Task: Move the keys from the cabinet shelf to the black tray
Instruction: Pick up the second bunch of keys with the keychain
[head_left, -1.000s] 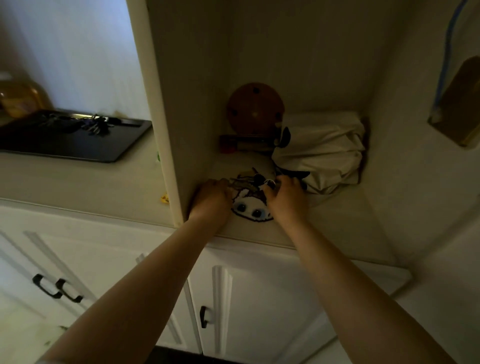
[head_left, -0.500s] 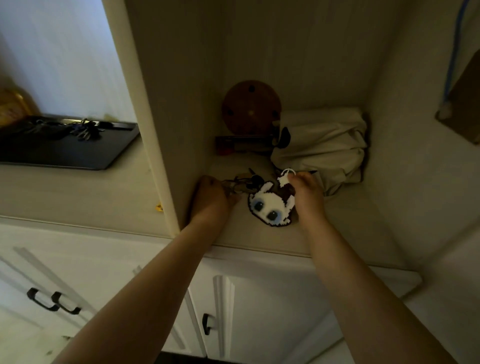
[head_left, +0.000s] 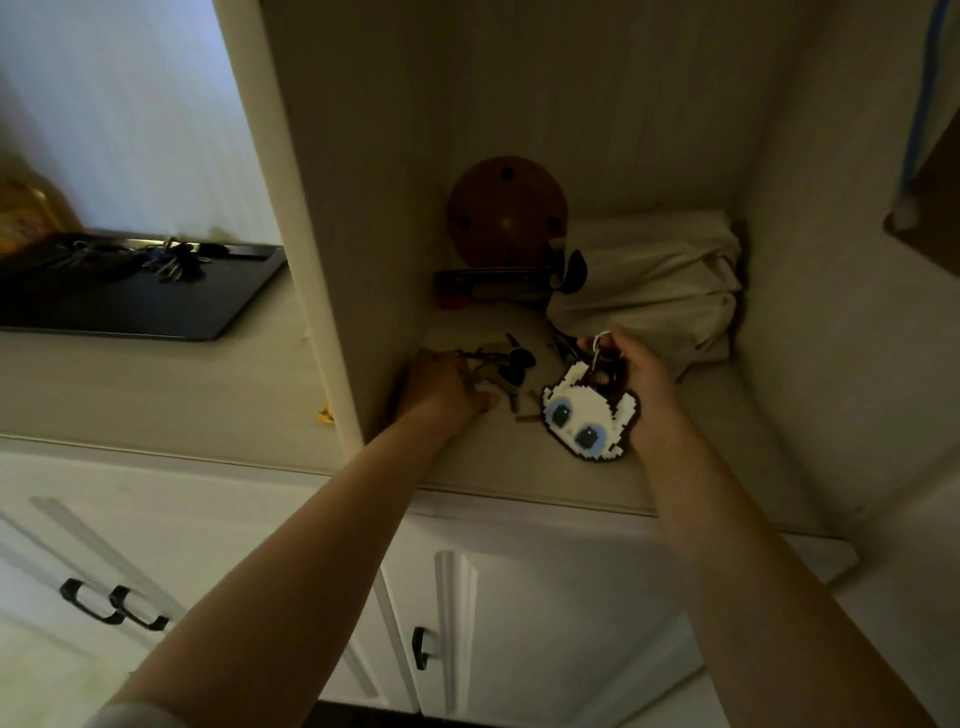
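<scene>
Two bare forearms are reaching up into an open cabinet shelf (head_left: 691, 415) in dim light. The right hand (head_left: 631, 387) is curling closed around a key ring, pinching a small metal clip between thumb and fingers. A white pixel-style animal-face keychain (head_left: 584, 421) with big blue eyes is hanging from that grip, just to the left of the hand and touching its palm side. The left hand (head_left: 447, 389) is lying knuckles-up on the shelf beside the cabinet's side wall, its fingers bent over a bunch of keys (head_left: 506, 364) that is spreading out to its right, between the two hands. How firmly it is gripping them cannot be told. Beyond the right hand, a folded pale cloth bag (head_left: 654, 280) is sitting at the back of the shelf. Far to the left of the left hand, a black tray (head_left: 156, 312) is resting on the worktop (head_left: 130, 384), with other dark key bunches (head_left: 171, 260) lying on it.
</scene>
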